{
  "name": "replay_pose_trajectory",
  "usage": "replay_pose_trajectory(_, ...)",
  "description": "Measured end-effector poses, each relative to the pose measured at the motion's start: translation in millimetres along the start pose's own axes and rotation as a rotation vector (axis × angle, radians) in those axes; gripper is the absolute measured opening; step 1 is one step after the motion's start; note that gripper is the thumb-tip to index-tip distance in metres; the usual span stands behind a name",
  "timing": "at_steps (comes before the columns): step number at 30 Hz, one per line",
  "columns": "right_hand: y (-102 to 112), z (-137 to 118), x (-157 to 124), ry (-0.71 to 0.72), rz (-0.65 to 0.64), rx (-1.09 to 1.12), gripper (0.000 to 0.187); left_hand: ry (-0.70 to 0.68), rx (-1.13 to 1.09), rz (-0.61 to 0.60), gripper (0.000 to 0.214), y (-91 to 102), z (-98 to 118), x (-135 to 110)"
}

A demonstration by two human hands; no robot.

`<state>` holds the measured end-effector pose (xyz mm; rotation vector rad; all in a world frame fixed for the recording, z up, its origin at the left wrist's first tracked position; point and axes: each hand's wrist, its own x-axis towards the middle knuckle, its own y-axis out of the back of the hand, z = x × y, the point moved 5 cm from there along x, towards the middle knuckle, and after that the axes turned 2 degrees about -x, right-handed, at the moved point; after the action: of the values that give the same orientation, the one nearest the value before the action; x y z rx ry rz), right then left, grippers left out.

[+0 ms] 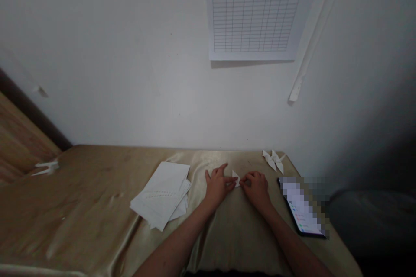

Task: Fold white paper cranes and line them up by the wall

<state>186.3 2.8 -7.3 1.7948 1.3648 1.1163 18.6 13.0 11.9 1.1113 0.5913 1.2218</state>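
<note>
I have a small white paper triangle, folded to a point, at 12 o'clock between my hands. My forearms angle in from 6 o'clock. My left hand is spread open, fingertips touching the paper; my right hand curls nearly closed, pinching its lower corner.

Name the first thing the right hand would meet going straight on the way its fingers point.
The small folded white paper, between the hands. The fingertips of the right hand seem to be at its edge already, though depth is hard to judge from this view. Beyond it lies the left hand.
</note>
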Motion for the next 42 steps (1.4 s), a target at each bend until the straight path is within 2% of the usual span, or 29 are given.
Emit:
replay_pose_trajectory(12, 1, 0, 1, -0.031, -0.051, -0.035, 0.01, -0.029, 0.103, -0.053, 0.032, 2.2, -7, 3)
replay_pose_trajectory(25, 3, -1, 1, -0.026, -0.057, -0.019, 0.008, 0.017, 0.126, -0.229, 0.063, -0.5, -23, 22)
replay_pose_trajectory(29, 2, 0, 0, -0.03, -0.047, -0.007, 0.009, -0.038, 0.154, -0.155, 0.061, -2.3, -20, 18)
replay_pose_trajectory(34, 1, 0, -1, -0.017, -0.045, 0.009, 0.01, -0.069, 0.085, -0.035, 0.072, 1.5, -12, 12)
replay_pose_trajectory(36, 2, 0, -1, -0.016, -0.046, 0.008, 0.01, -0.085, 0.041, -0.008, 0.065, 2.8, -7, 12)
replay_pose_trajectory(38, 2, 0, -1, -0.011, -0.045, 0.008, 0.011, -0.119, -0.002, -0.001, 0.046, 2.9, -3, 11)
replay_pose_trajectory(40, 3, -1, 0, -0.008, -0.046, 0.01, 0.011, -0.16, -0.047, -0.028, 0.025, 1.3, 1, 10)
replay_pose_trajectory(42, 3, 0, 0, -0.015, -0.052, 0.006, 0.011, -0.17, -0.085, -0.066, 0.016, -0.6, 3, 11)
